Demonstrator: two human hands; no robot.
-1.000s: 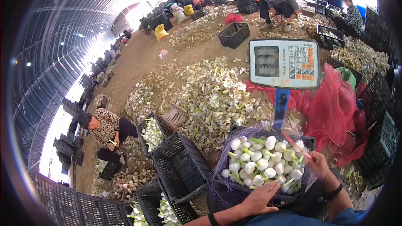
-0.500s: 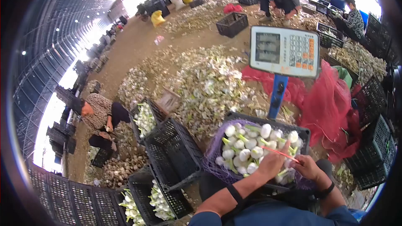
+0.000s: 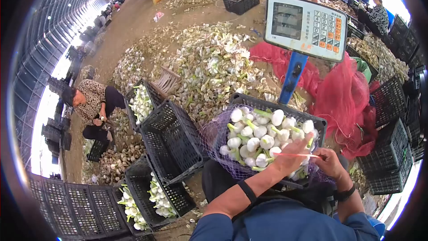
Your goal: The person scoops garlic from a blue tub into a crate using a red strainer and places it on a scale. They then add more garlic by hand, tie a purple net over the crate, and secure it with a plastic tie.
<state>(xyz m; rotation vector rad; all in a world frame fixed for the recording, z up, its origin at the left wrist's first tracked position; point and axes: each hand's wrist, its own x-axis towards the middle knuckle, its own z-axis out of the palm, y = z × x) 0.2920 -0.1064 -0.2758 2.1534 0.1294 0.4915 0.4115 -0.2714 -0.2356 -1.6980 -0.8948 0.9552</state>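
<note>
A black crate [image 3: 318, 122] lined with purple net [image 3: 216, 138] stands before me, filled with white garlic bulbs [image 3: 266, 141] that have short green stems. Over the bulbs at the crate's near right, my left hand [image 3: 290, 158] has its fingers stretched out; its underside is hidden. A thin red plastic strip [image 3: 294, 155] runs across the back of that hand to my right hand [image 3: 329, 163], which is closed and pinches its right end. Behind the crate rises a scale display [image 3: 305, 27] on a blue post [image 3: 293, 78].
A black crate [image 3: 171, 140] stands left of mine, beside crates with garlic [image 3: 160, 196]. Garlic peelings [image 3: 214, 62] cover the ground ahead. Red netting [image 3: 341, 102] and stacked crates [image 3: 388, 151] lie right. A person [image 3: 96, 102] sits at left; others work at the back.
The view has tilted down, so things ahead sit higher in it. The red strip has gone from slanted to nearly level, with my right hand still pinching its end.
</note>
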